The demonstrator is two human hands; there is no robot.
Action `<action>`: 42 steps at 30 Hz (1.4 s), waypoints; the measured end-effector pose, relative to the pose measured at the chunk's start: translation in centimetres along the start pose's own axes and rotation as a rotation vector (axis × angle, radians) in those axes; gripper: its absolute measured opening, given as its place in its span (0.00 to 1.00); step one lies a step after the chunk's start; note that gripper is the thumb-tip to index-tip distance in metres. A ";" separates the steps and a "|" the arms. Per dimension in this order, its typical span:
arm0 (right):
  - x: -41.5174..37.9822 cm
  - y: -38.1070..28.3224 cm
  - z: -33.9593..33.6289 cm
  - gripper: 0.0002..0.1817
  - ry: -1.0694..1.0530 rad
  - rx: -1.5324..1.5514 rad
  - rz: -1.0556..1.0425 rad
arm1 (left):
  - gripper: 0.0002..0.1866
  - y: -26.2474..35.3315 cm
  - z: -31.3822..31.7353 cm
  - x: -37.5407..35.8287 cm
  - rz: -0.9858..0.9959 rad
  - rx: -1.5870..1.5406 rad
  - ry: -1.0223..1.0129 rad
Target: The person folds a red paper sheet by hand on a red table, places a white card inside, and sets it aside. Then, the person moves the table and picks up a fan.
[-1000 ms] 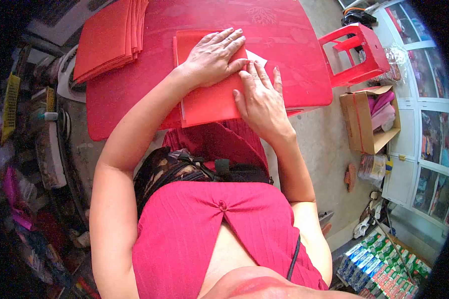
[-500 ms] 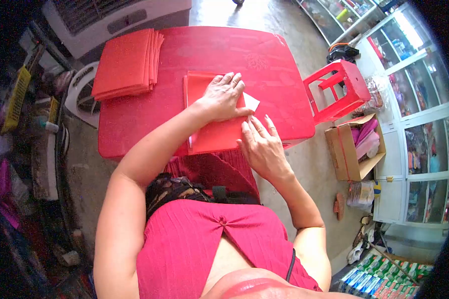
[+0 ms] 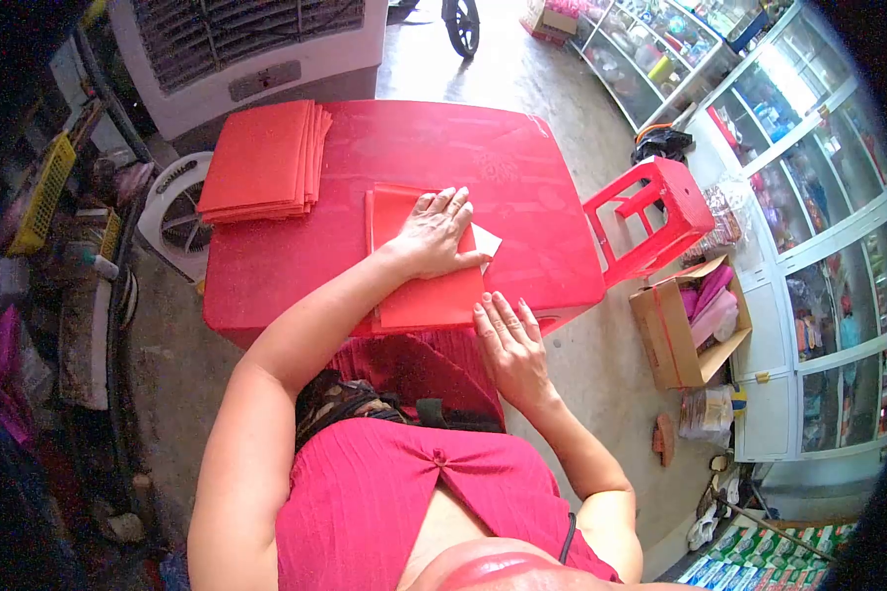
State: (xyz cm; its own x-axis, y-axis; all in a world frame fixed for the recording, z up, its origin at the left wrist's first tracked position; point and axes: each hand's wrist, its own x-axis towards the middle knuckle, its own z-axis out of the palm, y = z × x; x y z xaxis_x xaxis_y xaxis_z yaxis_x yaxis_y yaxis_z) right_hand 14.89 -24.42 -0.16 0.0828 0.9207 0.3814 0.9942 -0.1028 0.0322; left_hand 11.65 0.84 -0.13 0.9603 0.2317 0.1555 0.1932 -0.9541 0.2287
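A red paper sheet or envelope (image 3: 429,303) lies near the front edge of the red table (image 3: 394,138), its layers showing along the left side. My left hand (image 3: 436,241) rests flat on its upper part, fingers stretched, thumb pointing right. From under that hand a white pointed corner (image 3: 486,243) sticks out on the right. My right hand (image 3: 512,345) is at the paper's lower right edge with its fingers straight; nothing shows in its grasp. At the table's back left sits a stack of similar red paper pieces (image 3: 261,158).
A red plastic stool (image 3: 675,202) stands right of the table, with an open cardboard box (image 3: 670,335) nearer me. Glass-fronted cabinets (image 3: 779,256) line the right side. A large air cooler (image 3: 256,59) and a white fan (image 3: 172,202) are on the left.
My right hand has slid toward me along the paper's right edge. My left hand stays pressed on the paper. The whole view has shifted, so the table appears lower.
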 end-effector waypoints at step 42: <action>2.9 -0.2 -4.2 0.14 0.644 0.401 0.021 | 0.26 -2.9 -5.5 -12.1 0.114 -0.268 0.640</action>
State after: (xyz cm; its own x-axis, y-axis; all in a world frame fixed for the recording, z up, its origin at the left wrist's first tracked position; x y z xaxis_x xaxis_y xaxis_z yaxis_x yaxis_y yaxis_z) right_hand 14.61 -23.36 4.85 0.1680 0.5057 0.8462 0.9520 0.1396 -0.2725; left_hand -1.60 1.88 2.58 0.6489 0.2776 0.7084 -0.0366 -0.9186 0.3935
